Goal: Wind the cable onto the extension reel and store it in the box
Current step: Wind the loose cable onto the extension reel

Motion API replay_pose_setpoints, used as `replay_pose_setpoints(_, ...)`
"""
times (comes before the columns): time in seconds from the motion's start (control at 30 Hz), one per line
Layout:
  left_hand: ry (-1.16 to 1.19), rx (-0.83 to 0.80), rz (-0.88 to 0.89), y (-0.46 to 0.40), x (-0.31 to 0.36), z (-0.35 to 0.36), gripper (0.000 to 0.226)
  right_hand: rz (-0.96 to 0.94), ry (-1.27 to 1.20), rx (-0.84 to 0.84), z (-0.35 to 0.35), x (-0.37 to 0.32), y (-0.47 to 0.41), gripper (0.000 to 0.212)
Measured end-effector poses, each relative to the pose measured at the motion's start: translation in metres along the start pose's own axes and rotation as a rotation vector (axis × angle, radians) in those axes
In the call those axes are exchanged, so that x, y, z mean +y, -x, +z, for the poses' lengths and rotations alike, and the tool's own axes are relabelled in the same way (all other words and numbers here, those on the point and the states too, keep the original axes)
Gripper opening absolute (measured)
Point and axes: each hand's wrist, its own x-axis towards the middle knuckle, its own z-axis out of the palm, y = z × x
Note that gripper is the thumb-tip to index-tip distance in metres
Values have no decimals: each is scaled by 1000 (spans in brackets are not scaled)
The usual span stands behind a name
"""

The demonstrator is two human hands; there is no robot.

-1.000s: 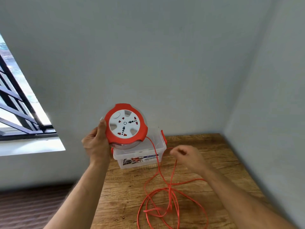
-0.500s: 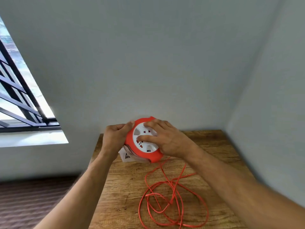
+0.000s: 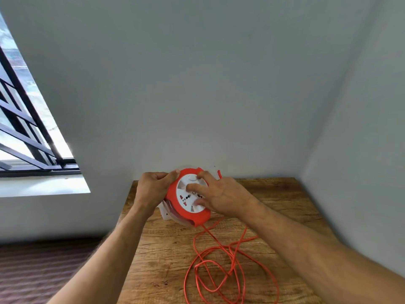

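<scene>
Both forearms extend forward; the left hand [image 3: 151, 189] curls in a grip, while the right hand [image 3: 221, 195] presses with fingers spread.

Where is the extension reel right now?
In the head view, the extension reel is held above the table's far edge, between the left hand and right hand.

No readable text anywhere (reel [image 3: 190, 197] face showed only red socket marks, too blurred to make out).
</scene>
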Motion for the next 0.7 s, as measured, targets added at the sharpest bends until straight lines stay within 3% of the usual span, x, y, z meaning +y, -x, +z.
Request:
replay_pose_setpoints(0.23,-31,-26,-4,2,-10,19,36,24,5,-54,1,-6,2,66)
replay_pose_setpoints(0.4,16,64,55,5,-15,29,28,207,-125,-74,3,-14,8,63)
replay_pose_setpoints(0.5,37,135,141,14,-20,37,29,443,-297,-6,2,-19,9,68)
replay_pose_setpoints(0.57,19,203,217,22,-24,44,35,725,-559,42,-1,-33,10,69)
replay_pose_setpoints(0.7,-72,287,447,46,-28,60,26,1442,-1681,157,-7,-52,-4,40)
